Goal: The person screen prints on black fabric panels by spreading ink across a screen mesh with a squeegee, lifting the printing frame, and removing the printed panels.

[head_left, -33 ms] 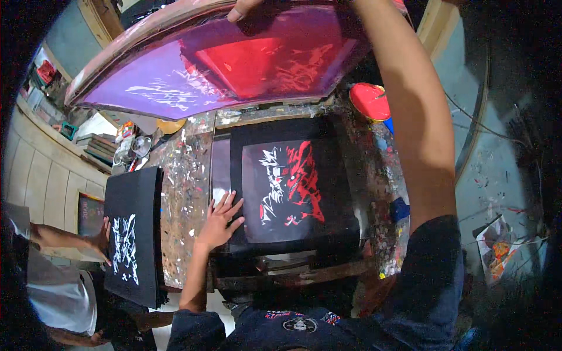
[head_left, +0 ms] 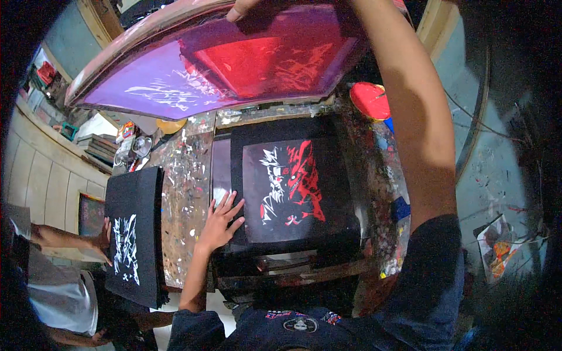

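A black fabric piece (head_left: 339, 228) lies flat on the printing board, with a white and red print (head_left: 301, 187) in its middle. My left hand (head_left: 218, 225) rests on the left edge of this fabric, fingers spread flat and holding nothing. Above it, a screen printing frame (head_left: 158, 88) with purple mesh and a red inked area is tilted up. My right arm reaches to the top of this frame. Only a bit of my right hand (head_left: 240, 10) shows at the upper rim, its fingers gripping the frame; the rest is cut off by the picture edge.
On the left, another person's hand (head_left: 105, 241) touches a stack of black fabric pieces (head_left: 133, 193) with white prints. The worktable (head_left: 184, 193) is spattered with paint. A red-topped tub (head_left: 370, 100) stands at the right back, and cans (head_left: 140, 146) stand at the left back.
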The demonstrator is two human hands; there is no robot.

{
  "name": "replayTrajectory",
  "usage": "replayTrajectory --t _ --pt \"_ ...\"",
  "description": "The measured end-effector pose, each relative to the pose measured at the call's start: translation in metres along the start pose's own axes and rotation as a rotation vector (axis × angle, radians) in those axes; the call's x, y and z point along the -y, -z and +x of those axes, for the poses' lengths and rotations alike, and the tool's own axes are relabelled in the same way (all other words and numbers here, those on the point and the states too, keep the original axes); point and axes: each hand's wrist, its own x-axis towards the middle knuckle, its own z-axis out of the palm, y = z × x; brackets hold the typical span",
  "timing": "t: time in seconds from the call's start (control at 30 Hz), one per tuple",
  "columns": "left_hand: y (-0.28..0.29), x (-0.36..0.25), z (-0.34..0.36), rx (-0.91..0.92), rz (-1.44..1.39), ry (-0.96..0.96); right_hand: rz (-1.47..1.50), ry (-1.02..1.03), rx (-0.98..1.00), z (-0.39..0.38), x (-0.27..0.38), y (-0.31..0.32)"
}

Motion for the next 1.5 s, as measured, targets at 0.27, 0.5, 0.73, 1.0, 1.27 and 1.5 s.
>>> replayTrajectory --t 0.27,0.5,0.73,1.0,1.27,1.5 --pt "-0.007 -0.002 -0.001 -0.027 0.120 -0.068 0.006 -0.005 -0.048 0.001 -0.006 -0.005" --pt "-0.004 0.002 0.009 0.015 0.081 -0.029 0.056 -0.005 0.027 0.000 -0.004 -0.002" --pt "-0.023 -0.049 0.064 -0.383 -0.491 0.278 0.019 -0.021 -0.034 0.004 -0.005 -0.007" --pt "-0.053 -0.279 0.192 -0.826 0.264 -0.131 -0.009 -0.009 0.027 0.003 0.001 -0.003" --pt "-0.016 -0.283 0.128 -0.481 -0.581 -0.526 -0.114 -0.053 0.018 -0.034 0.046 -0.009" --pt "0.131 -0.164 -0.074 -0.575 0.248 0.114 -0.241 0.106 -0.360 -0.251 0.132 -0.178"
